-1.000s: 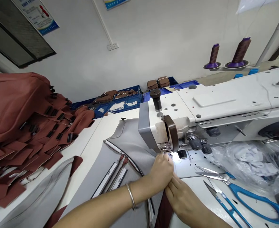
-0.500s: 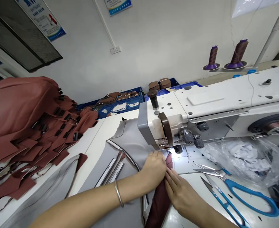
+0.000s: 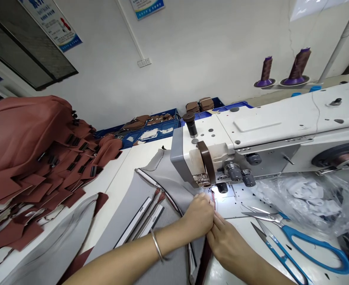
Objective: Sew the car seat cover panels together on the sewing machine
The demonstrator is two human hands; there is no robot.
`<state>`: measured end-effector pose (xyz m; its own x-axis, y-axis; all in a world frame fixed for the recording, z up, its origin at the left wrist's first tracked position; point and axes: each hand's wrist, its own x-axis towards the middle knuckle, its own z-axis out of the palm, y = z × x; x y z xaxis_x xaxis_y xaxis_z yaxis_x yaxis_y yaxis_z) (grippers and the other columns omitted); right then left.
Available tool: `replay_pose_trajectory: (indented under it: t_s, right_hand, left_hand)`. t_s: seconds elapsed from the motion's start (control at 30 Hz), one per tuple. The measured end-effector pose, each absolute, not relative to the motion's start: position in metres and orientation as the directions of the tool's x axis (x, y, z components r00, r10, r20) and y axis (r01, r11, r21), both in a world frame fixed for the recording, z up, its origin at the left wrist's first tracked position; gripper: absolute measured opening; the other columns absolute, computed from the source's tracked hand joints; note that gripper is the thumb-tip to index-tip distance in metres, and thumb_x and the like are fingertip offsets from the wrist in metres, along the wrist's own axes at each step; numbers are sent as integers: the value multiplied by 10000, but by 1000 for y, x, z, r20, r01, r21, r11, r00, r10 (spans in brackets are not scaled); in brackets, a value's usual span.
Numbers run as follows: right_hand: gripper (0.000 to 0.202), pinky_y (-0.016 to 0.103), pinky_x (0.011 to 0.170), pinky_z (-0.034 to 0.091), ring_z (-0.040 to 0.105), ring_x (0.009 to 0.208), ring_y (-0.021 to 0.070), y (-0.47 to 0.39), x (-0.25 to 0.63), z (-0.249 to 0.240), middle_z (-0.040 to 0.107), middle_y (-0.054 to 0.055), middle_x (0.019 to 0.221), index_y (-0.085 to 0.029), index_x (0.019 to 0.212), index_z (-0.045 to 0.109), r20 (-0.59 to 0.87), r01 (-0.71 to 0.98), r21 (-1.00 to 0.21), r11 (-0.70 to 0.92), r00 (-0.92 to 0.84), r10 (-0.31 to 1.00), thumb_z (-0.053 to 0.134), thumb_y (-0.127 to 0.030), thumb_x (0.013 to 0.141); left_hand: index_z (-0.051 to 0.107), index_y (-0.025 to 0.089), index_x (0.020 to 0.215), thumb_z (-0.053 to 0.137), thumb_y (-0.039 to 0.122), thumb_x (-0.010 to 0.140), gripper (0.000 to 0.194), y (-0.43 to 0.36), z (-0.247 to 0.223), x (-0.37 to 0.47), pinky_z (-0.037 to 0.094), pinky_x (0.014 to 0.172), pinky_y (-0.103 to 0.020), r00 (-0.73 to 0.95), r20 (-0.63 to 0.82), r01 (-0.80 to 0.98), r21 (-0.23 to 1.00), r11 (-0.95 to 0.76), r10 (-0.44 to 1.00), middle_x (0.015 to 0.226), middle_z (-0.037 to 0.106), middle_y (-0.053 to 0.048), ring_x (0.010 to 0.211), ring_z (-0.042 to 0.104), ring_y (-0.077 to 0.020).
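A grey-backed, dark red fabric piece (image 3: pixel 174 178) lies on the sewing machine table, its edge reaching the lit needle area. My left hand (image 3: pixel 200 215) is closed on this fabric just in front of the presser foot (image 3: pixel 204 181), with a bangle on the wrist. Against it, my right hand (image 3: pixel 229 239) has its fingers pressed together on the fabric's edge; the fingertips are partly hidden. White and black strips (image 3: pixel 135 217) run along the grey side, left of my forearm. Over my hands stands the white sewing machine (image 3: pixel 260 122).
Blue-handled scissors (image 3: pixel 317 243) and blue thread snips (image 3: pixel 284 253) lie at right, beside a plastic bag of white material (image 3: pixel 305 194). Clipped red-brown pieces (image 3: pixel 52 158) are piled at left. Blue crates (image 3: pixel 159 128) stand behind; two thread cones (image 3: pixel 299 67) rise at back right.
My left hand and forearm have shifted slightly right, drawing the grey fabric and its strips with them. Less dark red shows by my hands. My right hand has barely moved.
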<state>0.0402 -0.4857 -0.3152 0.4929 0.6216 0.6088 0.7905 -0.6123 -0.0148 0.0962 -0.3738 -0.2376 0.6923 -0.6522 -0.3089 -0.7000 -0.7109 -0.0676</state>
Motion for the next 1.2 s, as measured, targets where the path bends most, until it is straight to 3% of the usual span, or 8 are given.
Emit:
replay_pose_trajectory:
  t_s: [0.23, 0.57, 0.77, 1.2]
  right_hand:
    - [346, 495, 982, 411, 498, 1127, 324, -485, 49, -315, 606, 230, 1073, 2, 1070, 610, 614, 788, -99, -607, 528, 586, 498, -55, 748]
    - [210, 416, 1003, 406, 515, 1123, 290, -493, 59, -315, 610, 225, 1072, -9, 945, 633, 587, 752, -47, -658, 553, 591, 516, -91, 791]
    - [315, 415, 1005, 417, 504, 1145, 260, -494, 62, -307, 583, 221, 1140, -7, 1104, 583, 574, 777, -127, -616, 565, 593, 428, -70, 838]
    - [351, 402, 1007, 432, 451, 1211, 240, -495, 67, -305, 564, 193, 1188, -28, 1143, 563, 541, 757, -154, -635, 603, 586, 356, -64, 861]
  left_hand:
    - [574, 134, 799, 432, 150, 871, 160, -374, -244, 104, 337, 696, -334, 708, -267, -692, -76, -718, -654, 828, 559, -85, 788, 455, -200]
    - [597, 89, 886, 423, 124, 852, 180, -364, -238, 115, 403, 703, -352, 710, -283, -686, -66, -725, -645, 884, 580, -124, 827, 510, -224]
    - [602, 113, 842, 425, 170, 861, 187, -372, -242, 110, 393, 735, -364, 724, -317, -653, -32, -756, -612, 847, 581, -125, 849, 496, -235]
    - [610, 141, 893, 423, 84, 827, 207, -373, -256, 119, 409, 732, -316, 745, -338, -600, 34, -799, -574, 840, 601, -105, 821, 535, -199]
